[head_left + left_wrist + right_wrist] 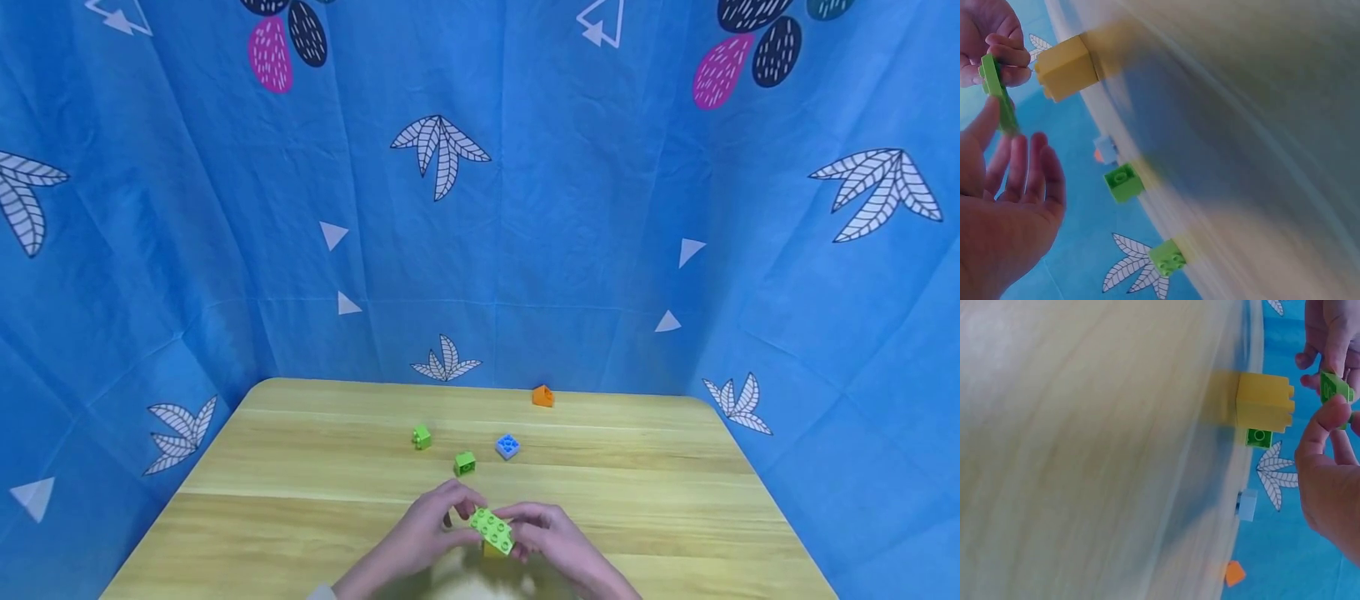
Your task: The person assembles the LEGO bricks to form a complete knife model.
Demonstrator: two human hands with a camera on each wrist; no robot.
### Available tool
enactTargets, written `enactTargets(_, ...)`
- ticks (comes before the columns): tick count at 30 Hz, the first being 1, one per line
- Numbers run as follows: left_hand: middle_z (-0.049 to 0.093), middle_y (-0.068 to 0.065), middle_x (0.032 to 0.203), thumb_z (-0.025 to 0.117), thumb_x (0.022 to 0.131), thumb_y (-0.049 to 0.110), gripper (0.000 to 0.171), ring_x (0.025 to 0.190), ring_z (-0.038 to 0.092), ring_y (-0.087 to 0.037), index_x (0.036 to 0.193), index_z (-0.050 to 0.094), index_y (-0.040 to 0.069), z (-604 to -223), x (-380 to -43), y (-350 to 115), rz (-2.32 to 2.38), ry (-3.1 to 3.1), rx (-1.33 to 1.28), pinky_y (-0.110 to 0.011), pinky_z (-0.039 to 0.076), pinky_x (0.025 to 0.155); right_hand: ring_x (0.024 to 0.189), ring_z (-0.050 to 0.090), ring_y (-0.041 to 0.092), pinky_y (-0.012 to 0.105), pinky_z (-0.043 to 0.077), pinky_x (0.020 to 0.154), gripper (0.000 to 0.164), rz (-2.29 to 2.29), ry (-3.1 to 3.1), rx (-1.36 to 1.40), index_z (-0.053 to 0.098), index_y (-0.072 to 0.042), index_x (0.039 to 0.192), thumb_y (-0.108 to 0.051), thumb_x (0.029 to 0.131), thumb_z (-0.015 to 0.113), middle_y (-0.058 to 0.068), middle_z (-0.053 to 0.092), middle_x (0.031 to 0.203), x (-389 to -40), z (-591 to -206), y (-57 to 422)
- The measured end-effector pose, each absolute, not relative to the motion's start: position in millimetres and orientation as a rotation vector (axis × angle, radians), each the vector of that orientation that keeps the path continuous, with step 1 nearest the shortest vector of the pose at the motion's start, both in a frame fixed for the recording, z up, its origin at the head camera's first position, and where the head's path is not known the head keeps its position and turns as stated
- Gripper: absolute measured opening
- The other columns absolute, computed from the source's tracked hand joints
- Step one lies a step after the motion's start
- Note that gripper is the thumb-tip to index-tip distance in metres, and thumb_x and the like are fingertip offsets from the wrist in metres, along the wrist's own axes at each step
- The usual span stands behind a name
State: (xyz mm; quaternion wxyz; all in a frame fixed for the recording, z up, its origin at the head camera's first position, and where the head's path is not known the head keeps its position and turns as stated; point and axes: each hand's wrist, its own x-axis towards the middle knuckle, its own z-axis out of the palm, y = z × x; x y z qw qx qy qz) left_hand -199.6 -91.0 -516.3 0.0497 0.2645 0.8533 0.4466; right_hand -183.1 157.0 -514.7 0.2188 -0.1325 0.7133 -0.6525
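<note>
My left hand (429,527) and right hand (553,540) hold a flat light green toy building brick (492,530) between them, studs up and tilted. In the left wrist view my left thumb and fingertips pinch one end of this brick (999,94), while the right fingers grip the other end. The right wrist view shows both hands on the brick (1334,387) too. Below it a larger yellow block (493,551) stands on the table, its studs up, mostly hidden from the head view. A gap separates the yellow block (1263,401) from the held brick.
Beyond the hands on the wooden table (315,467) lie two small green bricks, one (465,463) nearer and one (422,437) farther left. A blue brick (507,447) lies to their right. Near the back edge sits an orange piece (543,396). Blue patterned cloth (525,250) hangs around the table.
</note>
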Motion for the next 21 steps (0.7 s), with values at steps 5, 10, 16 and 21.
enactTargets(5,0.065,0.009,0.110,0.080,0.089,0.029,0.027,0.096,0.063,-0.005,0.111,0.063,0.024,-519.7,-200.5,-90.4,1.415,2.539,0.797,-0.019,0.056,0.077,0.082,0.063,0.015,0.026,0.054,0.076,0.036,-1.825,1.985,-0.300,0.064,0.004,0.131,-0.015,0.101,0.060,0.004,0.070,0.104,-183.9,-516.4,156.6)
enactTargets(10,0.065,0.008,0.106,0.080,0.089,0.026,0.027,0.091,0.064,-0.005,0.106,0.060,0.022,-520.2,-197.3,-86.9,1.431,2.555,0.786,-0.019,0.056,0.073,0.084,0.063,0.015,0.024,0.054,0.076,0.035,-1.849,2.030,-0.267,0.065,0.004,0.129,-0.018,0.101,0.062,0.003,0.070,0.104,-184.0,-518.8,157.4)
enactTargets(16,0.064,0.012,0.103,0.082,0.087,0.026,0.029,0.090,0.063,-0.004,0.104,0.059,0.022,-519.2,-194.5,-80.3,1.381,2.657,0.759,-0.017,0.055,0.073,0.089,0.062,0.016,0.025,0.056,0.077,0.034,-1.846,2.103,-0.251,0.067,0.001,0.128,-0.018,0.099,0.067,0.005,0.068,0.106,-184.0,-522.9,157.1)
enactTargets(21,0.064,0.012,0.103,0.083,0.086,0.026,0.030,0.089,0.063,-0.003,0.104,0.060,0.022,-522.4,-195.5,-76.4,1.350,2.707,0.734,-0.018,0.055,0.074,0.090,0.063,0.017,0.025,0.056,0.077,0.034,-1.827,2.160,-0.248,0.068,-0.001,0.127,-0.018,0.097,0.071,0.008,0.068,0.110,-184.1,-524.7,155.4)
